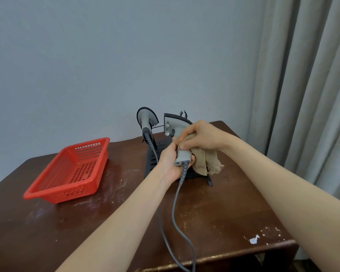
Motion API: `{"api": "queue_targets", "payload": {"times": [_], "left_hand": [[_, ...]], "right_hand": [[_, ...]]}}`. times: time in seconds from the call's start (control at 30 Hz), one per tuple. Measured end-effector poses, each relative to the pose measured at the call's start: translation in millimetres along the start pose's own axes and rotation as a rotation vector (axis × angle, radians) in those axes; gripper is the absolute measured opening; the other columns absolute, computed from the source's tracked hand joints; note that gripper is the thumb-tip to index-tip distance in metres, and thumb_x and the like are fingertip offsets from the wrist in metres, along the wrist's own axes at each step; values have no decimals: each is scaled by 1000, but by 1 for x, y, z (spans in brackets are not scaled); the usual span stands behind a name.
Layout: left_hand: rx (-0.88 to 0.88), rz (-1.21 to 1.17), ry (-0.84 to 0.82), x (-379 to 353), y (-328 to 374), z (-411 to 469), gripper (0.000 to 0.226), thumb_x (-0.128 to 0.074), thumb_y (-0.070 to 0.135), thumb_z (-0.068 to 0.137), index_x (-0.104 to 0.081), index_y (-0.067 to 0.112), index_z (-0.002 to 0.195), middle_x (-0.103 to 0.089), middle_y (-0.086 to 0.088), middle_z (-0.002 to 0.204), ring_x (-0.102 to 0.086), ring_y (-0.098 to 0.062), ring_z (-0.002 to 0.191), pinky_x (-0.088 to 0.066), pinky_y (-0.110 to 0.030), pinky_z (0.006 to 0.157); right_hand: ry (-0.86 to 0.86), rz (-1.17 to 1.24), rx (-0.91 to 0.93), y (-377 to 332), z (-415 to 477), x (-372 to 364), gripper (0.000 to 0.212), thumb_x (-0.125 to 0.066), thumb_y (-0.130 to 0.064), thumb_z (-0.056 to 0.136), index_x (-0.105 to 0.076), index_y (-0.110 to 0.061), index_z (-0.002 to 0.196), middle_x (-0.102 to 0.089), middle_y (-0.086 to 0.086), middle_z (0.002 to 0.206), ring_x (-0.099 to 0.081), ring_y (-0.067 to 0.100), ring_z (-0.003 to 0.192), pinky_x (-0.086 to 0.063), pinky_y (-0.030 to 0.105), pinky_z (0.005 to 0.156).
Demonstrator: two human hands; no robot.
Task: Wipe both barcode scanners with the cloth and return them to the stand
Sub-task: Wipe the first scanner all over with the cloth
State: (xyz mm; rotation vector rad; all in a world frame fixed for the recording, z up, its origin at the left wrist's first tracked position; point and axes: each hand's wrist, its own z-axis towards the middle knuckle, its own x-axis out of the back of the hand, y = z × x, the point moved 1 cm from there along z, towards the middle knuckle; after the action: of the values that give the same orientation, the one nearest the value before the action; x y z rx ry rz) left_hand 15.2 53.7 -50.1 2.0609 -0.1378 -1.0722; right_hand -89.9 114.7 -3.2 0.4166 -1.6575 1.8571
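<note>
A grey barcode scanner (174,125) is held up above the black stand (152,162). My left hand (170,163) grips the bottom of its handle, where the grey cable (175,205) leaves it. My right hand (201,137) presses a beige cloth (203,160) against the handle, and the cloth's frayed end hangs down to the right. A second grey scanner (147,119) sits upright in the left side of the stand, head up, with its cable running down behind my left wrist.
A red plastic basket (71,171) lies on the left of the scratched dark wooden table (234,203). Both cables trail toward the table's front edge. Grey curtains (306,79) hang at the right, and a plain wall is behind.
</note>
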Motion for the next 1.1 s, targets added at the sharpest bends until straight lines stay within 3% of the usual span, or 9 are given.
{"api": "queue_targets", "payload": {"times": [0.17, 0.23, 0.33, 0.47, 0.63, 0.73, 0.83, 0.97, 1.1], "left_hand": [[-14, -6, 13, 1, 4, -7, 43, -56, 42, 91, -56, 3, 110, -58, -14, 89, -58, -20, 69, -51, -24, 43], [-35, -4, 17, 3, 9, -7, 40, -57, 39, 91, -56, 3, 109, -58, -15, 88, -59, -20, 69, -53, -25, 44], [-62, -8, 30, 3, 12, -9, 34, -53, 34, 95, -58, 3, 106, -63, -13, 91, -62, -21, 74, -57, -29, 50], [-40, 8, 22, 5, 14, -12, 39, -44, 36, 99, -60, 1, 101, -68, -15, 94, -64, -25, 85, -55, -36, 81], [-57, 73, 117, 2, 18, -15, 47, -37, 42, 100, -60, 2, 90, -61, -6, 70, -57, -13, 54, -51, -22, 42], [-49, 32, 58, -1, 15, -13, 51, -35, 48, 99, -60, 4, 90, -55, -4, 66, -50, -10, 40, -39, -16, 32], [-85, 51, 8, -3, 14, -11, 54, -47, 56, 91, -68, 7, 81, -56, -4, 63, -49, -9, 41, -37, -16, 38], [-70, 129, 28, -3, 20, -17, 22, -65, 27, 87, -59, 6, 90, -49, -2, 65, -44, -8, 40, -37, -14, 34], [-123, 210, 82, 0, 23, -17, 27, -64, 25, 87, -58, 4, 104, -62, -4, 68, -60, -13, 53, -53, -22, 45]], "right_hand": [[528, -286, -87, 9, 13, 11, 9, -66, -23, 81, -67, -29, 87, -68, -5, 97, -60, 16, 94, -46, 29, 76], [624, -174, -64, 9, 11, 11, 10, -66, -23, 82, -66, -25, 92, -67, -6, 96, -57, 13, 93, -42, 27, 75], [344, -6, 0, 3, 4, 7, 16, -68, -18, 83, -71, -22, 98, -68, -7, 97, -60, 6, 94, -43, 19, 79], [-114, 80, -45, -9, -11, 6, 19, -67, -6, 79, -77, -22, 83, -72, -11, 81, -61, -3, 76, -48, 13, 75], [410, 128, 9, -4, 1, 14, 19, -65, -8, 78, -72, -25, 83, -68, -18, 75, -59, -6, 73, -44, 9, 68], [207, 208, 33, -7, -3, 8, 19, -69, -12, 81, -73, -24, 95, -71, -15, 84, -63, -3, 83, -45, 6, 69], [-103, 130, -75, -14, -10, 3, 15, -67, -11, 80, -76, -20, 87, -72, -10, 76, -63, -1, 72, -46, 9, 62], [169, 46, -183, -4, -8, 11, 10, -63, -14, 78, -72, -9, 78, -64, -1, 70, -55, 7, 64, -43, 11, 53], [376, 129, -201, 18, -6, 11, 12, -61, -14, 78, -72, -18, 80, -66, -7, 74, -57, 7, 73, -45, 20, 62]]}}
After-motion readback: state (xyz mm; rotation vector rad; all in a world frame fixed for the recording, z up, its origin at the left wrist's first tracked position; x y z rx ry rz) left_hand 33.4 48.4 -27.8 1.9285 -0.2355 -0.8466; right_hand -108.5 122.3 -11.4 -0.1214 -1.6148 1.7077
